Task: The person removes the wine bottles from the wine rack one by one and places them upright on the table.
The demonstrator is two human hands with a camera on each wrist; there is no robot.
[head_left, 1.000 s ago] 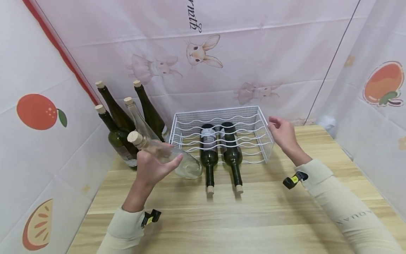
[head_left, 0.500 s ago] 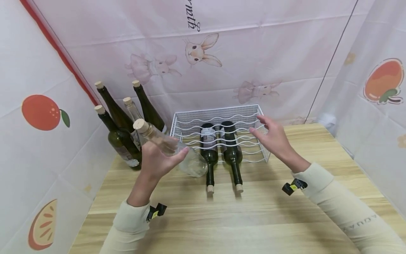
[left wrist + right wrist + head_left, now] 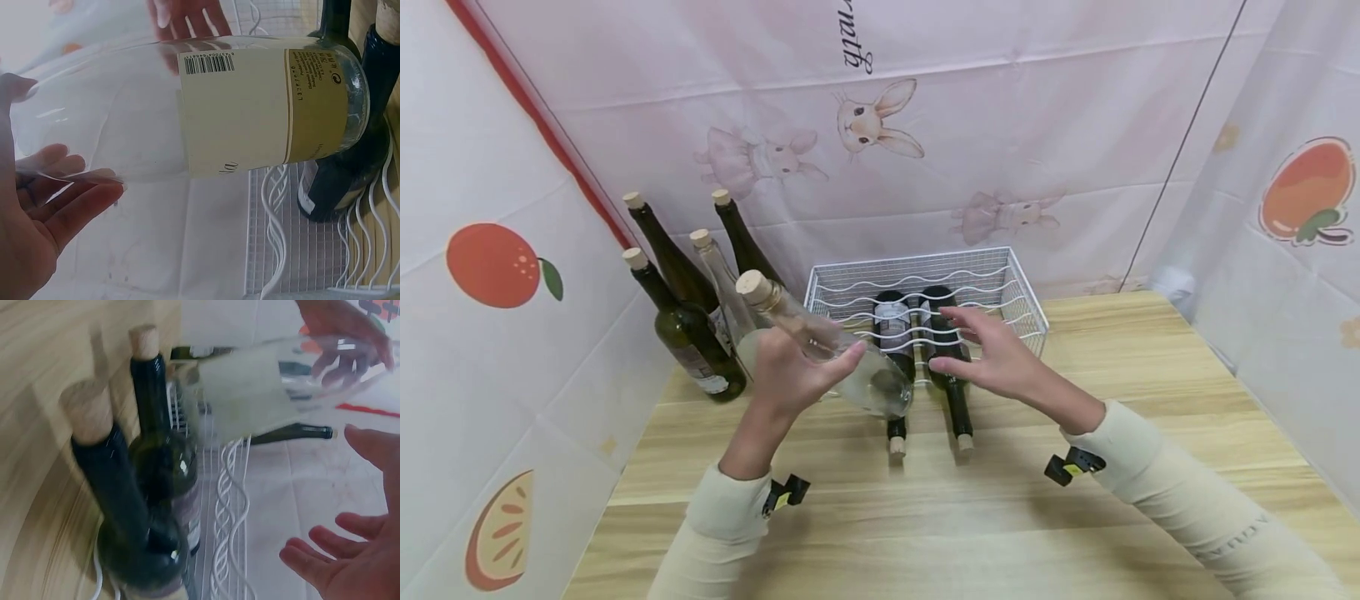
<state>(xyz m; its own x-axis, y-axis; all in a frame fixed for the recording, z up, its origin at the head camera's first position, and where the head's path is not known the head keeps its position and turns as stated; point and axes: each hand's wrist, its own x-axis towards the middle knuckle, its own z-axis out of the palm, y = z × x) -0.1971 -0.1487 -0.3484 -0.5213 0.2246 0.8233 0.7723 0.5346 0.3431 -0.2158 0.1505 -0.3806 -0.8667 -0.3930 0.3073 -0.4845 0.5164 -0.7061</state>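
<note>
My left hand (image 3: 790,375) grips a clear glass bottle (image 3: 868,383) with a cork; it is tilted, cork end up and to the left, base toward the rack. In the left wrist view its cream and gold label (image 3: 237,112) with a barcode shows. My right hand (image 3: 992,350), fingers spread and holding nothing, hovers over the white wire wine rack (image 3: 1026,304), apart from the clear bottle's base. Two corked dark green wine bottles lie in the rack, necks toward me. The clear bottle partly covers the left one (image 3: 895,329); my right hand partly covers the right one (image 3: 955,392).
Left of the rack stand several corked bottles: a green one (image 3: 696,342) in front, a dark one (image 3: 670,250) behind it, a clear one (image 3: 722,275) and another dark one (image 3: 745,242). A patterned curtain (image 3: 880,192) hangs behind the wooden table (image 3: 962,525).
My left hand has carried the clear bottle to the right, its base now over the left rack bottle. My right hand has left the rack's right side and moved left above the rack.
</note>
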